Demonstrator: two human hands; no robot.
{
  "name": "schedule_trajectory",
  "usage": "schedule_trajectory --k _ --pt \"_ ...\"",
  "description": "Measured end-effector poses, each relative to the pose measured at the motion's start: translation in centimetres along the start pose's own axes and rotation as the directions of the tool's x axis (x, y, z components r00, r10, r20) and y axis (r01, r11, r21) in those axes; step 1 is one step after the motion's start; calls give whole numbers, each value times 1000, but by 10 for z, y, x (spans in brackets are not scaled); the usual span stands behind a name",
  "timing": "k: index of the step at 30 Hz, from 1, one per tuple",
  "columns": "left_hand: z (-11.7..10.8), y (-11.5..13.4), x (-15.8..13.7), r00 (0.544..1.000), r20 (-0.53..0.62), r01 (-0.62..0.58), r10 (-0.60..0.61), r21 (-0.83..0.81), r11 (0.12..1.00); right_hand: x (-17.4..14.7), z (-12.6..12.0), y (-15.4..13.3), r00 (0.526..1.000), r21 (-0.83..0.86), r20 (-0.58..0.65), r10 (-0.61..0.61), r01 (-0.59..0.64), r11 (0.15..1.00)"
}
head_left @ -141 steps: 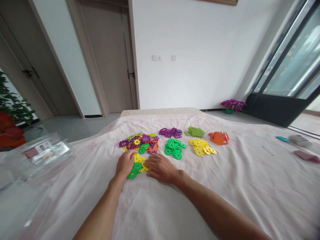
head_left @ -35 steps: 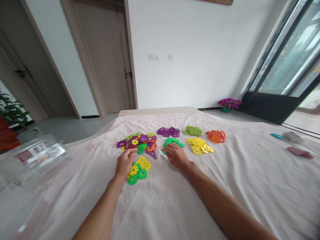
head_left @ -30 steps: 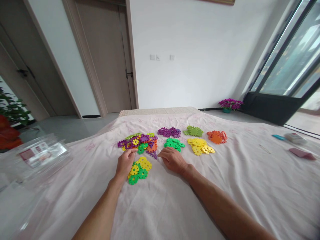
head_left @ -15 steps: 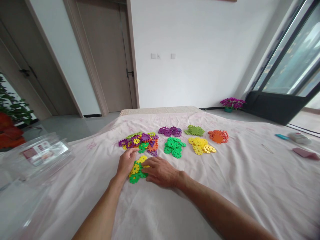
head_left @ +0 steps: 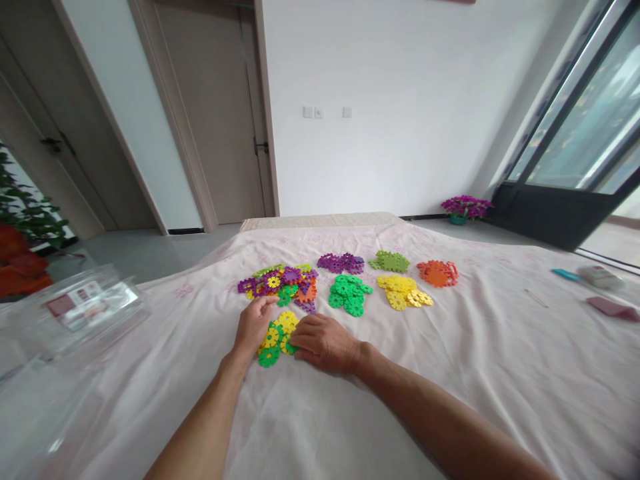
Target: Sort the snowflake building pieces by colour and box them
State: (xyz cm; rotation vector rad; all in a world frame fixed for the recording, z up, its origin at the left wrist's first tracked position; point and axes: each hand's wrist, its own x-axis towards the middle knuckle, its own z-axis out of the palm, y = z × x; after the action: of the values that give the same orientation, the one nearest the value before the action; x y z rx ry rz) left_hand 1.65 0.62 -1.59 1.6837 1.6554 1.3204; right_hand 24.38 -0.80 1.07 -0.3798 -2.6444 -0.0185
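Note:
Between my hands lies a small mixed heap of flat, round, notched plastic pieces, yellow pieces (head_left: 287, 321) and green pieces (head_left: 269, 356). My left hand (head_left: 254, 324) rests along the heap's left side, its fingers loosely extended and nothing visible in them. At the right edge of the heap, my right hand (head_left: 325, 342) has its fingers bent over a green notched disc (head_left: 291, 347), partly hidden beneath the fingertips. Just beyond my left hand sits a larger multicoloured pile (head_left: 270, 283) of purple, orange, green and yellow pieces.
Sorted piles lie farther off: purple (head_left: 341, 263), light green (head_left: 390, 261), orange (head_left: 438, 273), green (head_left: 349, 295) and yellow (head_left: 403, 292). Clear plastic containers (head_left: 95, 303) stand at left. A pink cloth-like item (head_left: 613, 307) lies at right on the pale tablecloth (head_left: 450, 373).
My right hand has drawn slightly right, uncovering more yellow pieces in the small heap. My left hand has stayed almost still.

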Motion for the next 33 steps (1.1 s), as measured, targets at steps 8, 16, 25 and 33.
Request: schedule_trajectory --k 8,16,25,33 --pt "0 0 0 1000 3 19 -19 3 1000 -11 4 17 950 9 -228 211 -215 977" --pt "0 1 -1 1000 -11 23 -23 -21 1000 -42 -20 66 648 -9 -429 630 -700 714" --pt "0 0 -1 1000 -6 20 -20 -27 999 -65 -24 93 471 -17 -444 762 -855 519" --pt "0 1 -1 997 -20 76 -79 -109 991 -45 -24 69 751 -74 -388 534 -603 795"
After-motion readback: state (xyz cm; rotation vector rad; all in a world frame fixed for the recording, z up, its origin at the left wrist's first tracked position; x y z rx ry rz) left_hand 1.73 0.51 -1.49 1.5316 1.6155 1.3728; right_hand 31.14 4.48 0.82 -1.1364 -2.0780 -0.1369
